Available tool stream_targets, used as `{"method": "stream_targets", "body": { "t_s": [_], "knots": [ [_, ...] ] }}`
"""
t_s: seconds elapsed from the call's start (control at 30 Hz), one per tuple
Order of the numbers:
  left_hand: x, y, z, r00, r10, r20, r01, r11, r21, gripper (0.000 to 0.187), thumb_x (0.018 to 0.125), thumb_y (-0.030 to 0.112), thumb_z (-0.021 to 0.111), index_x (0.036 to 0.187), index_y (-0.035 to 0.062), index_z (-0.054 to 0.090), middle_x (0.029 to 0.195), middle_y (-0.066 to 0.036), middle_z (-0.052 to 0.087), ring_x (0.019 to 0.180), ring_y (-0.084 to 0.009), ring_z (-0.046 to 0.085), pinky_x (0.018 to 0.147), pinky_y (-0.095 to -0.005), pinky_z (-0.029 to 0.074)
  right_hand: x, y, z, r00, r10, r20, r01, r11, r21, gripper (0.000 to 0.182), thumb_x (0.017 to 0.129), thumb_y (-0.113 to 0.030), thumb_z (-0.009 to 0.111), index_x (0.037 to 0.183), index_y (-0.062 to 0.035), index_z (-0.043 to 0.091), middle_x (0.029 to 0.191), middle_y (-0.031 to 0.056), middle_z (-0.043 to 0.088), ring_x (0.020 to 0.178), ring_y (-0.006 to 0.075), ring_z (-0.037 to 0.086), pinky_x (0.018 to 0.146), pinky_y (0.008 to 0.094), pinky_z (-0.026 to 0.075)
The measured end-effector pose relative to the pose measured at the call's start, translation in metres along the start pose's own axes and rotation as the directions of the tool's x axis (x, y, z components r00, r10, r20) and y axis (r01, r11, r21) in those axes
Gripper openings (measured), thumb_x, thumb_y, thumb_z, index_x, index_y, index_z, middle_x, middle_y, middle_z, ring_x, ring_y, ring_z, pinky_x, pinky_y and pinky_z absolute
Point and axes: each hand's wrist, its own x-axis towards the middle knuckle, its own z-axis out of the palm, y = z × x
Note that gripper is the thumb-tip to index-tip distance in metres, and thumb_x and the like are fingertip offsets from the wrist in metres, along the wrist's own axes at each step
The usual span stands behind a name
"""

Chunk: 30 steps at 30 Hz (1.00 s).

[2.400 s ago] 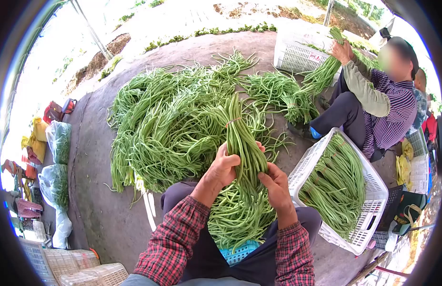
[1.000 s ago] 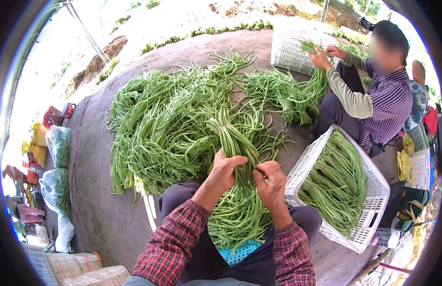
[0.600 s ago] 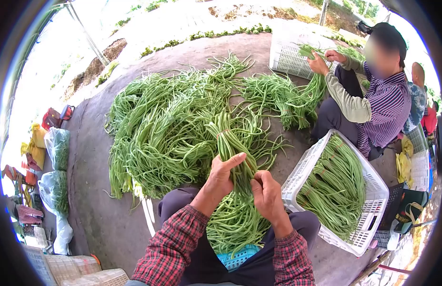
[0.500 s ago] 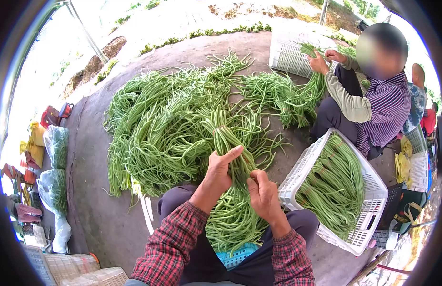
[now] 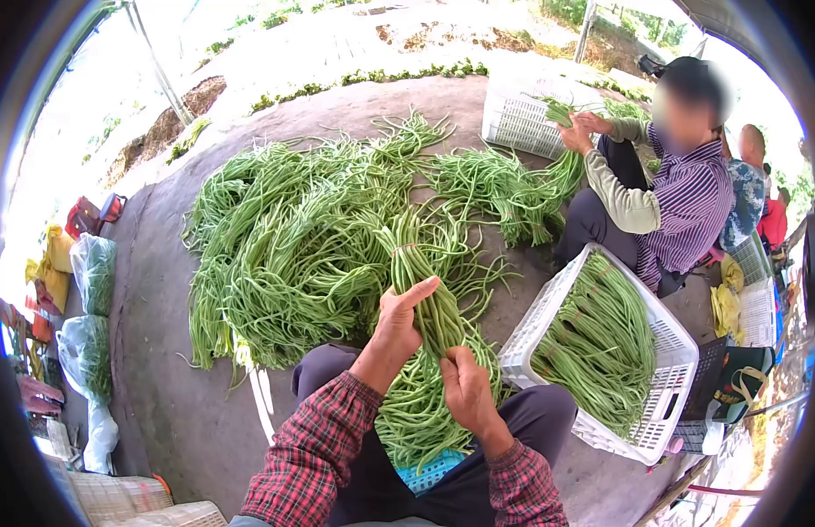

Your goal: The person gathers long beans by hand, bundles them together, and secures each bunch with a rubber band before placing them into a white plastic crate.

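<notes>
My left hand (image 5: 393, 332) is wrapped round a bundle of long green beans (image 5: 436, 309), thumb lying along its near side. A thin reddish band circles the bundle near its upper end. Lower down, my right hand (image 5: 472, 395) is closed against the bundle's right side, thumb and fingers pressed together on the beans. Under my hands, between my knees, more long beans (image 5: 416, 417) lie over a blue basket (image 5: 429, 474). Just beyond the bundle spreads a large loose heap of long beans (image 5: 284, 255).
At right stands a white crate (image 5: 675, 386) holding banded long beans (image 5: 601, 347). Behind it a seated co-worker (image 5: 688, 189) handles beans beside another white crate (image 5: 522, 119). Clear plastic bags of greens (image 5: 93, 272) stand at left; crates (image 5: 131, 501) sit lower left.
My right hand has slid slightly down and left along the bundle. My left hand keeps its grip. The whole view has shifted a little.
</notes>
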Motion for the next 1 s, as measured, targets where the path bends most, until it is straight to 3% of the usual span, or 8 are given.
{"method": "stream_targets", "body": {
  "t_s": [0.23, 0.33, 0.47, 0.63, 0.7, 0.8, 0.9, 1.0],
  "knots": [
    [0.019, 0.018, -0.021, 0.997, 0.067, -0.039, -0.072, 0.988, -0.135, 0.017, 0.091, 0.018, 0.075, 0.099, 0.0043, 0.067, 0.091, -0.012, 0.072, 0.079, -0.0255, 0.071, 0.072, -0.0422, 0.060, -0.040, 0.004, 0.001, 0.980, -0.035, 0.196, 0.043, 0.998, -0.035, 0.011, 0.098, -0.012, 0.059, 0.103, -0.0023, 0.057, 0.074, 0.0234, 0.064, 0.068, 0.0445, 0.065, 0.059, 0.0494, 0.049],
    [0.019, 0.034, -0.019, 0.987, 0.154, -0.032, -0.157, 0.981, -0.117, 0.020, 0.091, 0.017, 0.075, 0.101, 0.0030, 0.067, 0.093, -0.012, 0.073, 0.080, -0.0261, 0.071, 0.074, -0.0436, 0.060, -0.046, 0.019, 0.001, 0.930, 0.019, 0.368, 0.069, 0.972, -0.224, 0.012, 0.095, -0.016, 0.062, 0.098, -0.0055, 0.057, 0.071, 0.0211, 0.064, 0.066, 0.0450, 0.065, 0.061, 0.0530, 0.050],
    [0.015, 0.054, -0.029, 0.970, 0.207, 0.127, -0.207, 0.978, -0.021, 0.038, 0.087, 0.008, 0.075, 0.122, 0.0018, 0.061, 0.103, -0.011, 0.070, 0.093, -0.0246, 0.071, 0.080, -0.0419, 0.060, -0.042, 0.069, 0.007, 0.885, 0.006, 0.465, 0.220, 0.876, -0.429, 0.010, 0.090, -0.015, 0.063, 0.091, -0.0054, 0.060, 0.078, 0.0175, 0.067, 0.074, 0.0404, 0.067, 0.064, 0.0493, 0.054],
    [0.013, 0.061, -0.036, 0.950, 0.219, 0.224, -0.227, 0.974, 0.011, 0.042, 0.084, 0.001, 0.073, 0.123, -0.0004, 0.059, 0.102, -0.013, 0.070, 0.094, -0.0260, 0.071, 0.082, -0.0427, 0.060, 0.015, 0.050, -0.011, 0.914, -0.109, 0.390, 0.288, 0.852, -0.436, 0.010, 0.090, -0.012, 0.064, 0.087, -0.0022, 0.064, 0.091, 0.0184, 0.069, 0.084, 0.0373, 0.069, 0.071, 0.0479, 0.055],
    [0.014, 0.060, -0.034, 0.931, 0.146, 0.335, -0.165, 0.986, 0.028, 0.042, 0.083, 0.000, 0.073, 0.122, -0.0012, 0.059, 0.102, -0.014, 0.070, 0.096, -0.0286, 0.071, 0.084, -0.0441, 0.060, 0.043, 0.017, -0.019, 0.946, -0.315, 0.080, 0.323, 0.938, -0.127, 0.014, 0.088, -0.004, 0.066, 0.101, 0.0018, 0.067, 0.099, 0.0205, 0.070, 0.090, 0.0375, 0.069, 0.077, 0.0439, 0.055],
    [0.011, 0.052, -0.026, 0.935, 0.129, 0.331, -0.151, 0.988, 0.044, 0.044, 0.079, -0.001, 0.070, 0.121, -0.0027, 0.058, 0.102, -0.016, 0.070, 0.097, -0.0310, 0.071, 0.088, -0.0455, 0.060, 0.066, 0.011, -0.013, 0.925, -0.380, -0.029, 0.379, 0.925, -0.027, 0.027, 0.086, 0.003, 0.066, 0.113, 0.0031, 0.067, 0.106, 0.0212, 0.070, 0.095, 0.0379, 0.068, 0.081, 0.0406, 0.055],
    [0.012, 0.045, -0.022, 0.945, 0.084, 0.316, -0.117, 0.989, 0.087, 0.045, 0.077, -0.002, 0.067, 0.122, -0.0038, 0.058, 0.103, -0.016, 0.070, 0.100, -0.0319, 0.071, 0.091, -0.0465, 0.059, 0.065, 0.022, 0.001, 0.950, -0.302, -0.073, 0.304, 0.953, 0.014, 0.028, 0.087, 0.006, 0.065, 0.115, 0.0025, 0.068, 0.109, 0.0212, 0.070, 0.103, 0.0379, 0.069, 0.088, 0.0390, 0.053],
    [0.014, 0.041, -0.016, 0.944, 0.063, 0.324, -0.110, 0.985, 0.131, 0.045, 0.078, 0.001, 0.066, 0.122, -0.0045, 0.058, 0.105, -0.016, 0.070, 0.106, -0.0323, 0.069, 0.094, -0.0455, 0.058, 0.067, 0.028, 0.000, 0.964, -0.257, -0.070, 0.261, 0.964, 0.045, 0.027, 0.084, 0.004, 0.069, 0.111, 0.0034, 0.067, 0.103, 0.0181, 0.070, 0.091, 0.0305, 0.069, 0.078, 0.0353, 0.054]
  ]
}}
